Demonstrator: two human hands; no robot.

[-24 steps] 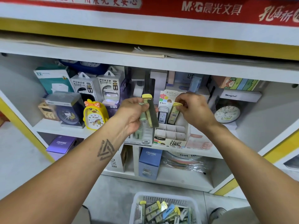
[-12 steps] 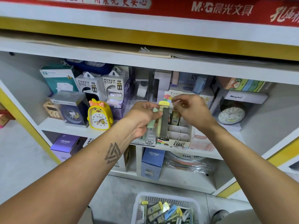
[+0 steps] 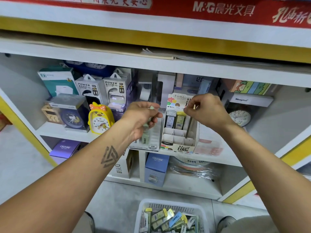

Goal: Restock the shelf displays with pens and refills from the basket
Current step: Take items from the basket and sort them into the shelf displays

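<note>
A white cardboard display box (image 3: 178,146) with small compartments stands on the middle shelf; two lead refill cases (image 3: 175,119) stand in its back row. My right hand (image 3: 205,111) pinches the yellow top of a dark refill case (image 3: 189,127), whose lower end sits in a compartment on the box's right side. My left hand (image 3: 143,116), just left of the box, holds pale green refill cases (image 3: 145,137) that hang below the palm. A white basket (image 3: 170,208) on the floor below holds several more refill cases.
Power bank packs (image 3: 101,88), a yellow duck alarm clock (image 3: 100,119) and boxed clocks fill the shelf to the left. A clear 2B refill display (image 3: 151,145) stands beside the cardboard box. A white clock (image 3: 239,117) sits at right. Purple and blue boxes stand on the lower shelf.
My right hand took the yellow-topped dark case from my left hand and lowered it into the display box. My left hand keeps the green cases.
</note>
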